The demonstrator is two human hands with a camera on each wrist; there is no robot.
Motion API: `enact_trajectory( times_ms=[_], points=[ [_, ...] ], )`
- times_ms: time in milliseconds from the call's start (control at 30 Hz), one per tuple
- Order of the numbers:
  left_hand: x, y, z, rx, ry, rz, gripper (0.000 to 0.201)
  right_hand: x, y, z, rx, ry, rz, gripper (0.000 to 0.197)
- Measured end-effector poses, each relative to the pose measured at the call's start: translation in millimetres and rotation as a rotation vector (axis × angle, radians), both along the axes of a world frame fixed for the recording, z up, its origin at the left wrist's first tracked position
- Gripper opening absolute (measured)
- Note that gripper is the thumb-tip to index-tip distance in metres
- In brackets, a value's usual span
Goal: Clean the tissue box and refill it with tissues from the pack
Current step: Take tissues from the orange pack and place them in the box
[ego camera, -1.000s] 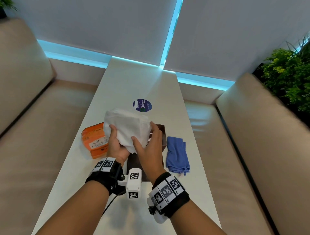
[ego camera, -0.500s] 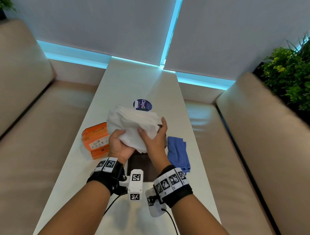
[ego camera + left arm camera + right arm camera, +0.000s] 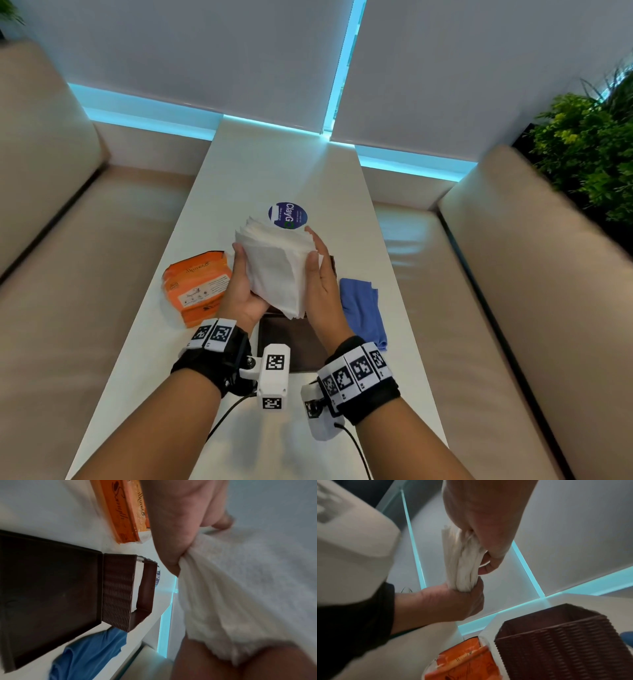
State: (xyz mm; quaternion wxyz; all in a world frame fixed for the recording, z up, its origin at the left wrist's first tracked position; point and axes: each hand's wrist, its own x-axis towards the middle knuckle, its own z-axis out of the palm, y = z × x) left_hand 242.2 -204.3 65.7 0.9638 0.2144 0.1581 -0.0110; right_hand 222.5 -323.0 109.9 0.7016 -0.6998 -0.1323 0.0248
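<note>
White tissue stack [image 3: 274, 270] between both hands' fingers [image 3: 320, 248]

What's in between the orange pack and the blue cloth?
The brown box and a flat brown piece beside it; the left wrist view shows both best.

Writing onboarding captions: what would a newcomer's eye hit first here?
A thick stack of white tissues, held up mid-frame over the white table between the left hand and right hand. Next, the orange tissue pack lying to its left, and the open brown tissue box on the table beneath the hands, blue cloth to the right.
</note>
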Motion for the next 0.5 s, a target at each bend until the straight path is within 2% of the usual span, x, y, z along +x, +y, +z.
enact_trajectory(
  times_ms=[133, 267, 367, 433, 500],
  points=[
    [-3.3, -0.4, 0.7, 0.034, -0.012, -0.002, 0.056, 3.7, -0.1, -2.0, 0.071, 0.114, -0.024, 0.031],
    [-3.9, -0.5, 1.9, 0.061, 0.000, 0.025, 0.038, 5.7, -2.7, -5.2, 0.115, 0.160, -0.054, 0.042],
    [-4.8, -1.8, 3.2, 0.077, 0.026, 0.055, 0.041, 2.2, -3.7, -4.4, 0.078, 0.178, -0.063, 0.051],
    [-4.9, 0.8, 1.0, 0.099, 0.042, 0.080, 0.045, 1.8, -2.8, -4.5, 0.030, 0.182, -0.093, 0.046],
    [-6.4, 5.0, 0.9, 0.119, 0.034, 0.088, 0.037, 4.1, -3.7, -4.3, -0.004, 0.164, -0.158, 0.040]
  ],
)
